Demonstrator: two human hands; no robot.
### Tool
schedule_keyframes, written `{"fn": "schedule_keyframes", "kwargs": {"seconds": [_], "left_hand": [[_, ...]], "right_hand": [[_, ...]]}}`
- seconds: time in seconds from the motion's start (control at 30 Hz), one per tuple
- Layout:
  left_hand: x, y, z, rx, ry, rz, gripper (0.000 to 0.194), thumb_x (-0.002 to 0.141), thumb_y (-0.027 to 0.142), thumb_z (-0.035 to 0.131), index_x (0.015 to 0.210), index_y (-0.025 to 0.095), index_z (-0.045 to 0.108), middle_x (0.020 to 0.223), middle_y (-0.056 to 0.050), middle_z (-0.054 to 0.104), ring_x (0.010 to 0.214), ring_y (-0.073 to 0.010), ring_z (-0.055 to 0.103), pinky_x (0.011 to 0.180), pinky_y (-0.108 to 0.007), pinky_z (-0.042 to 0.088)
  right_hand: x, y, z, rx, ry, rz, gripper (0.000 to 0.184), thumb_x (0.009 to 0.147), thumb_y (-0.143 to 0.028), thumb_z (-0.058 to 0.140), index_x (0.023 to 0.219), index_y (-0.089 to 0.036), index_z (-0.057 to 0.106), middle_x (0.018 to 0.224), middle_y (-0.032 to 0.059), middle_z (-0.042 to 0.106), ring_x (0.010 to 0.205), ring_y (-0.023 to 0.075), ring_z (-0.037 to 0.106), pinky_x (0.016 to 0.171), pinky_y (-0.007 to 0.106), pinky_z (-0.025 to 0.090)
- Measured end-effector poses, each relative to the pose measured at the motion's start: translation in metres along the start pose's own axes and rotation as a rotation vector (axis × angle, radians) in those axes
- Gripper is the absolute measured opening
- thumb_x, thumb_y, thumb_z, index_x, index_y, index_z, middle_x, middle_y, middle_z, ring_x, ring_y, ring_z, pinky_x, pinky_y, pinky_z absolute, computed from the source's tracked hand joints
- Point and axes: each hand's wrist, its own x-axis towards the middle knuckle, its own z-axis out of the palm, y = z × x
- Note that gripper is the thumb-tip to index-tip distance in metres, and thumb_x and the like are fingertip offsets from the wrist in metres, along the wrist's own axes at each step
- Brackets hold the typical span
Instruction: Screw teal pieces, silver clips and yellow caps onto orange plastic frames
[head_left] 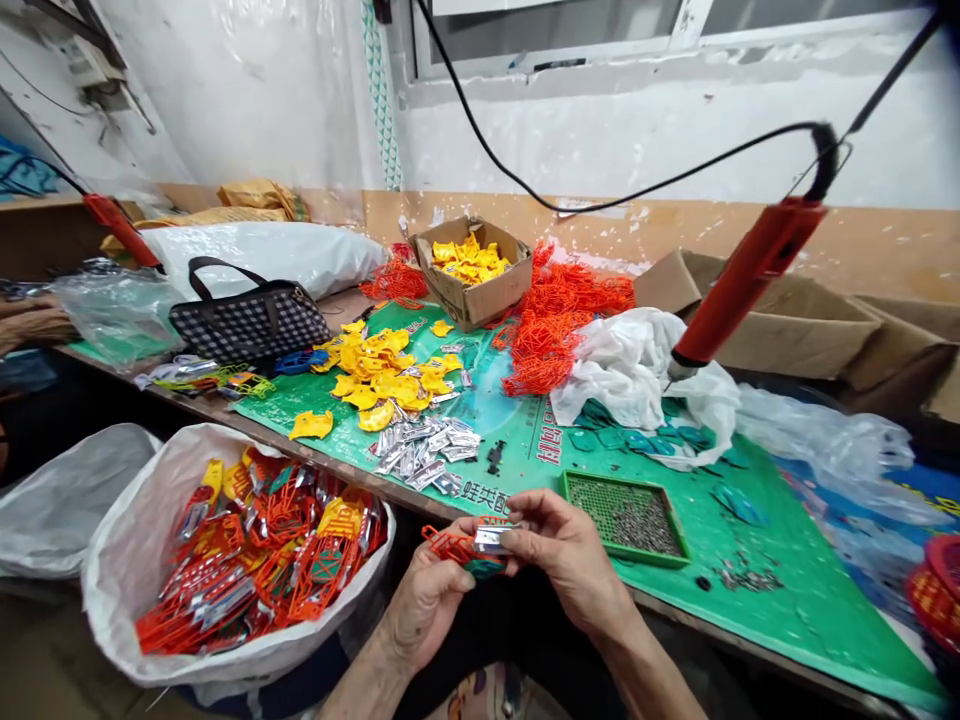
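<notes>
My left hand (426,598) is closed round an orange plastic frame piece (450,545) with a teal part under it. My right hand (564,552) pinches a small silver metal piece (491,537) against the top of that orange frame. Both hands are just in front of the table's near edge. Beyond them on the green mat (750,560) lie a heap of silver pieces (424,450) and a pile of yellow plastic parts (382,375). A green tray of small screws (626,515) sits right beside my right hand.
A white sack of finished orange pieces (247,560) stands at lower left. A red electric screwdriver (742,275) hangs on a cable at right. Orange frames (559,320), a cardboard box of yellow parts (469,270), a white bag with teal parts (645,390) and a checked handbag (247,320) crowd the table.
</notes>
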Motion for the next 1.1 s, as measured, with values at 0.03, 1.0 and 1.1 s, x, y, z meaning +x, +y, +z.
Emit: {"fn": "schedule_keyframes", "kwargs": {"seconds": [0.03, 1.0, 1.1], "left_hand": [[0.0, 0.0, 0.003, 0.014, -0.014, -0.013, 0.048, 0.055, 0.003, 0.055, 0.097, 0.014, 0.073, 0.092, -0.007, 0.073, 0.098, -0.0259, 0.063, 0.091, -0.033, 0.043], [-0.004, 0.025, 0.044, 0.651, -0.118, -0.058, 0.03, 0.081, 0.013, 0.06, 0.107, 0.017, 0.073, 0.08, -0.004, 0.07, 0.072, -0.0172, 0.063, 0.067, -0.023, 0.05], [-0.005, 0.018, 0.044, 0.447, -0.105, -0.106, 0.024, 0.078, 0.013, 0.065, 0.1, 0.017, 0.074, 0.091, -0.005, 0.071, 0.082, -0.0184, 0.064, 0.075, -0.025, 0.051]], "right_hand": [[-0.001, 0.0, -0.001, 0.012, 0.012, 0.033, 0.044, 0.054, -0.036, 0.088, 0.085, -0.017, 0.063, 0.063, -0.004, 0.06, 0.048, 0.0094, 0.055, 0.046, 0.023, 0.047], [-0.04, -0.016, -0.009, -0.771, 0.055, -0.688, 0.009, 0.086, -0.016, 0.06, 0.089, -0.022, 0.066, 0.075, 0.0017, 0.067, 0.067, 0.0137, 0.061, 0.059, 0.023, 0.049], [-0.042, -0.017, -0.011, -0.94, 0.094, -0.907, 0.021, 0.087, -0.007, 0.056, 0.101, -0.022, 0.062, 0.081, 0.0033, 0.066, 0.073, 0.0149, 0.06, 0.065, 0.026, 0.051]]}}
